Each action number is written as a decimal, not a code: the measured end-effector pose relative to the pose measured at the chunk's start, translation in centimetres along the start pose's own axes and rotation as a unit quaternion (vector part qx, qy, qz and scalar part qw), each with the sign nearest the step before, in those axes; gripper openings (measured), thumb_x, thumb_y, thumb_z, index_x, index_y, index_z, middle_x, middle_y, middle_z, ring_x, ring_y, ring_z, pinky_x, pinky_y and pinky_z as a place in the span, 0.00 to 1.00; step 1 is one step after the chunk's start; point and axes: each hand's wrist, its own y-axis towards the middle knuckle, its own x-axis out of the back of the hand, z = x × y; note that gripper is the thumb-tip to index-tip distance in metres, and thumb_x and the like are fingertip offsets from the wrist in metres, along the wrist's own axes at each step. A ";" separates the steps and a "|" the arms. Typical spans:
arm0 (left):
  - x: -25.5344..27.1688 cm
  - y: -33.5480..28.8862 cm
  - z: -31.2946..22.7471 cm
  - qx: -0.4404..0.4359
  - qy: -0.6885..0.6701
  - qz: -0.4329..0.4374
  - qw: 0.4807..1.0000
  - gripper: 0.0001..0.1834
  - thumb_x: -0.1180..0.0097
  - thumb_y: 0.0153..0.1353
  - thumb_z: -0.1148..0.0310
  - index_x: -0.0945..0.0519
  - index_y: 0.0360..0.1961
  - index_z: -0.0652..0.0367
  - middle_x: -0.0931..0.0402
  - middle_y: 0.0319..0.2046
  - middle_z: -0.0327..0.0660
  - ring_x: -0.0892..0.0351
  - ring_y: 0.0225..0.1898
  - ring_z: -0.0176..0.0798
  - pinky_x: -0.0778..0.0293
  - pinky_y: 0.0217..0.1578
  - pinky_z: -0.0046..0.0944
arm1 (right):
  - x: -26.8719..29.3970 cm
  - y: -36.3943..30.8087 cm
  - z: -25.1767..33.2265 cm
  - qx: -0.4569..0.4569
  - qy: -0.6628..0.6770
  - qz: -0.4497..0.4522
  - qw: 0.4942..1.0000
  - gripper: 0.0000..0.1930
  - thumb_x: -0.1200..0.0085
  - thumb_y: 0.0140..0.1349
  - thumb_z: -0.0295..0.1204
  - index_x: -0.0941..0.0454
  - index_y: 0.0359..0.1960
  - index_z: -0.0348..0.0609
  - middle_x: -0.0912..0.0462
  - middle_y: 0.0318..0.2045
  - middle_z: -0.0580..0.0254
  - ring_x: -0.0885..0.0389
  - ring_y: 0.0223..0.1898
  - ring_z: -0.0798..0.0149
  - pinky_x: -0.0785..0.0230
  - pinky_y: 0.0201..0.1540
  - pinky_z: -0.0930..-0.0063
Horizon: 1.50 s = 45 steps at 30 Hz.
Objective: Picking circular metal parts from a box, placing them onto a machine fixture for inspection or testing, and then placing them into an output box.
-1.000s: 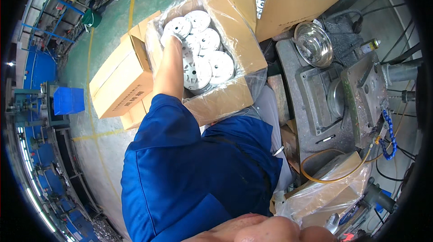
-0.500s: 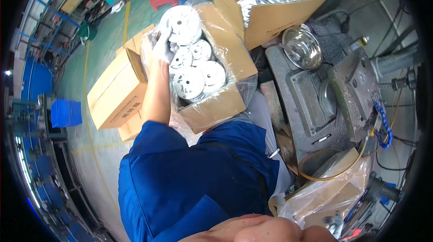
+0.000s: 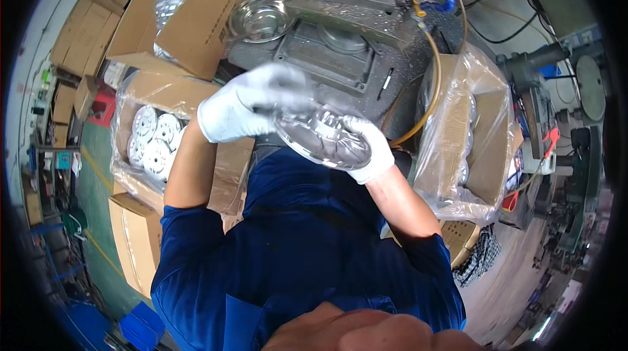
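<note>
In front of my body is a shiny round metal dish (image 3: 320, 143), tilted, with ridges inside. My right hand (image 3: 371, 153), in a white glove, grips it by its right rim, thumb over the edge. My left hand (image 3: 252, 102), gloved too, is at the dish's upper left; motion smears its fingers, so whether they touch or hold the dish cannot be made out. Silvery discs with central holes (image 3: 157, 158) lie in a plastic-lined carton (image 3: 137, 184) on the left.
Beyond my hands stands a metal press bed (image 3: 383, 37) with a recessed die, and a polished bowl (image 3: 261, 18) beside it. Another carton (image 3: 186, 37) of shiny parts is at the upper left. A lined carton (image 3: 487, 155) with discs stands right, near a yellow hose (image 3: 435, 83).
My view has turned right toward the press. My left hand has come away from the discs in the left carton, and my right hand now shows, holding the dish.
</note>
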 end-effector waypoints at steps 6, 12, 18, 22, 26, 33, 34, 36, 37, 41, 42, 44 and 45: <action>-5.4 3.4 -0.2 0.304 -0.330 -0.241 0.861 0.46 0.39 0.56 0.68 0.52 0.69 0.66 0.37 0.59 0.54 0.30 0.55 0.40 0.28 0.51 0.38 | 1.0 0.5 1.3 0.485 -0.332 -0.113 0.801 0.34 0.57 0.61 0.16 0.53 0.70 0.37 0.41 0.65 0.52 0.42 0.66 0.62 0.47 0.66 0.70; -6.7 8.1 2.1 0.239 -0.246 -0.347 0.873 0.35 0.28 0.45 0.69 0.31 0.53 0.73 0.24 0.46 0.49 0.24 0.47 0.36 0.26 0.48 0.33 | 1.3 0.9 2.4 0.517 -0.407 -0.086 0.748 0.38 0.54 0.63 0.19 0.60 0.71 0.40 0.39 0.64 0.51 0.38 0.63 0.64 0.41 0.62 0.72; -0.3 12.4 6.6 0.204 -0.120 -0.393 0.889 0.30 0.30 0.48 0.71 0.28 0.51 0.71 0.22 0.43 0.47 0.22 0.44 0.35 0.25 0.46 0.32 | 6.4 -5.0 1.8 0.268 -0.541 -0.203 0.770 0.22 0.47 0.64 0.27 0.33 0.60 0.36 0.20 0.47 0.55 0.21 0.44 0.68 0.30 0.49 0.75; 2.6 17.3 10.5 0.203 -0.114 -0.429 0.873 0.32 0.28 0.47 0.66 0.27 0.50 0.72 0.22 0.44 0.48 0.22 0.44 0.36 0.25 0.46 0.32 | 8.9 -7.3 -0.2 0.260 -0.668 -0.186 0.672 0.18 0.44 0.63 0.30 0.26 0.54 0.39 0.17 0.44 0.54 0.18 0.45 0.65 0.28 0.49 0.74; 3.2 20.5 12.9 0.259 -0.025 -0.396 0.880 0.35 0.28 0.46 0.59 0.26 0.50 0.71 0.21 0.43 0.48 0.21 0.44 0.35 0.26 0.45 0.33 | 9.6 -8.2 -1.4 0.286 -0.738 -0.202 0.577 0.16 0.44 0.61 0.35 0.23 0.49 0.46 0.18 0.39 0.46 0.18 0.41 0.46 0.26 0.44 0.61; 4.4 21.7 12.2 0.422 0.250 -0.241 0.837 0.45 0.42 0.47 0.35 0.24 0.51 0.69 0.23 0.49 0.54 0.23 0.51 0.50 0.29 0.51 0.39 | 9.4 -8.5 -1.1 0.283 -0.769 -0.214 0.532 0.15 0.43 0.61 0.32 0.22 0.47 0.40 0.18 0.40 0.48 0.18 0.42 0.51 0.27 0.47 0.66; 4.5 21.7 11.9 0.430 0.249 -0.237 0.835 0.45 0.42 0.47 0.35 0.24 0.51 0.69 0.23 0.49 0.54 0.23 0.51 0.50 0.29 0.51 0.39 | 9.4 -8.5 -0.8 0.275 -0.767 -0.208 0.541 0.15 0.43 0.61 0.32 0.22 0.47 0.40 0.18 0.40 0.48 0.18 0.42 0.51 0.27 0.47 0.66; 4.6 21.7 11.4 0.457 0.263 -0.209 0.824 0.46 0.48 0.46 0.30 0.22 0.50 0.65 0.25 0.51 0.54 0.25 0.55 0.51 0.31 0.55 0.42 | 9.2 -8.3 -0.3 0.306 -0.770 -0.205 0.521 0.16 0.43 0.60 0.32 0.23 0.49 0.39 0.18 0.41 0.48 0.17 0.42 0.53 0.26 0.46 0.68; 4.6 21.7 11.3 0.455 0.272 -0.224 0.818 0.46 0.48 0.46 0.30 0.22 0.50 0.65 0.25 0.51 0.54 0.25 0.55 0.51 0.31 0.55 0.42 | 9.1 -8.2 -0.2 0.298 -0.769 -0.200 0.529 0.16 0.43 0.60 0.32 0.23 0.49 0.39 0.18 0.41 0.48 0.17 0.42 0.53 0.26 0.46 0.68; 4.9 21.7 11.3 0.470 0.246 -0.190 0.826 0.48 0.49 0.46 0.29 0.23 0.52 0.65 0.26 0.53 0.53 0.27 0.56 0.51 0.32 0.55 0.41 | 9.1 -8.2 0.1 0.308 -0.757 -0.216 0.534 0.16 0.43 0.60 0.33 0.22 0.48 0.43 0.18 0.40 0.48 0.18 0.40 0.48 0.26 0.44 0.63; 5.0 21.8 11.5 0.463 0.242 -0.191 0.831 0.48 0.49 0.46 0.29 0.24 0.52 0.65 0.26 0.54 0.53 0.27 0.57 0.51 0.32 0.56 0.42 | 9.2 -8.3 0.2 0.314 -0.757 -0.223 0.528 0.16 0.42 0.59 0.34 0.22 0.48 0.43 0.18 0.40 0.48 0.18 0.40 0.48 0.26 0.44 0.63; 5.2 22.0 11.9 0.457 0.251 -0.204 0.829 0.48 0.49 0.46 0.29 0.23 0.52 0.66 0.26 0.54 0.53 0.27 0.57 0.50 0.32 0.56 0.42 | 9.4 -8.6 0.0 0.306 -0.760 -0.219 0.529 0.17 0.42 0.60 0.32 0.23 0.49 0.41 0.18 0.40 0.48 0.17 0.40 0.52 0.26 0.44 0.66; 5.3 22.1 12.0 0.455 0.250 -0.205 0.830 0.48 0.49 0.46 0.29 0.23 0.52 0.66 0.27 0.54 0.53 0.27 0.57 0.50 0.32 0.56 0.42 | 9.5 -8.8 -0.1 0.291 -0.768 -0.230 0.522 0.18 0.42 0.60 0.31 0.24 0.50 0.38 0.17 0.41 0.48 0.17 0.41 0.56 0.26 0.45 0.69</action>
